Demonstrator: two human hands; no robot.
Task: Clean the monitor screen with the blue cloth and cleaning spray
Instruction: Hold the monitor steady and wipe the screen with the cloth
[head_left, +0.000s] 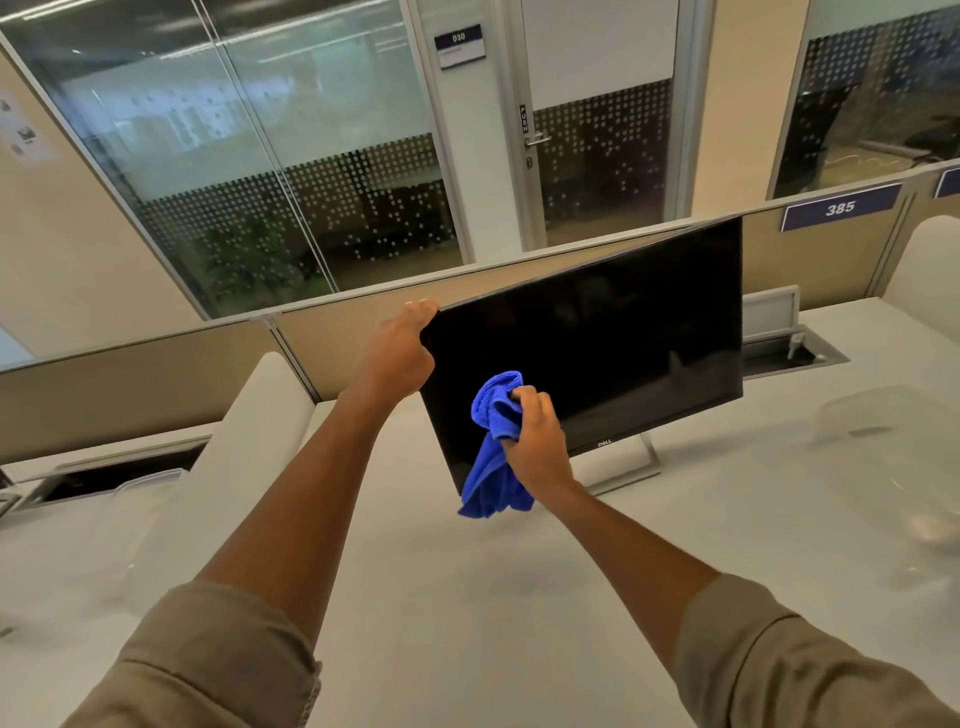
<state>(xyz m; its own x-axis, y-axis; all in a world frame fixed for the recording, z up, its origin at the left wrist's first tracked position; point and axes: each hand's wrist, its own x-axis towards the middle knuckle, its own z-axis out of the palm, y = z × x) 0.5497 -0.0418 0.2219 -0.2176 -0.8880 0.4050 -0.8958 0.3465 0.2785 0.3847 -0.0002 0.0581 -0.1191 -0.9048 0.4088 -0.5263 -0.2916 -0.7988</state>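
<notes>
White desk (467, 597) in front of you. Beige partition (156, 374) along its far edge, blue plate reading 385 (840, 208) at your right. Open cable hatch (795, 353) in desk at right, another (119, 470) at left. Beyond: glass wall (234, 156), door (597, 130) marked PUSH.

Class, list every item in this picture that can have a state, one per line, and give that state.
Dell monitor: screen dark, tilted, standing on the desk.
Blue cloth: bunched, against the lower left of the screen, tail hanging.
Left hand: grips the monitor's upper left corner.
Right hand: grips the cloth.
Glass door: closed.
Desk cable hatch: open.
</notes>
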